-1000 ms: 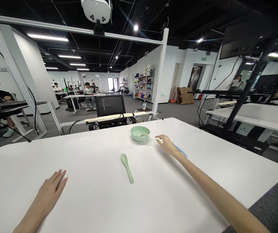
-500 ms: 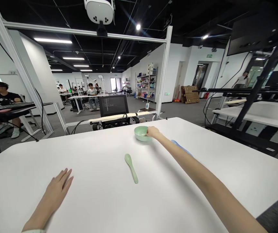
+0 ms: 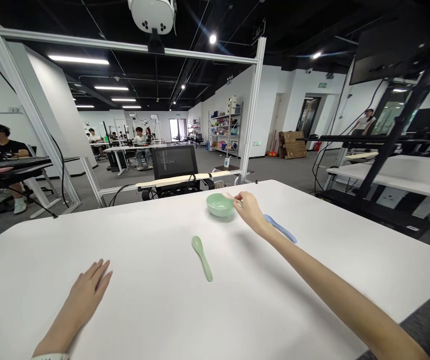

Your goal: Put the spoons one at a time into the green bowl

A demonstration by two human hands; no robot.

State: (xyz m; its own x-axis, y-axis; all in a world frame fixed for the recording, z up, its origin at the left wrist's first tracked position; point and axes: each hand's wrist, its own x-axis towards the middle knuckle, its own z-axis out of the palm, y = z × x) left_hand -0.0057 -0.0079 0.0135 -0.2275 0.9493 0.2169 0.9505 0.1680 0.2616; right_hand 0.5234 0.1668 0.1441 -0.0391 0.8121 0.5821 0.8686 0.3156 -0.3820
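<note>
- Green bowl (image 3: 220,206): round, smooth-walled and glossy inside, standing upright on the flat, smooth white table (image 3: 143,280).
- Green spoon (image 3: 201,258): smooth, with an oval head and a long, slightly widening handle; it lies nearer the viewer than the bowl.
- Blue spoon (image 3: 281,230): slender and gently curved, lying just beside the right wrist, which partly overlaps it.
- Pale spoon (image 3: 229,195): its head shows at the bowl's right rim; whether it touches the rim cannot be told.
- Right hand (image 3: 248,207): thumb and fingers drawn narrow, pinching the pale spoon, whose head projects leftward from the fingertips.
- Left hand (image 3: 87,289): palm down on the table, fingers extended, thumb apart, well away from the bowl.
- Count on the table: one bowl, two spoons; one further spoon in the grasp.
</note>
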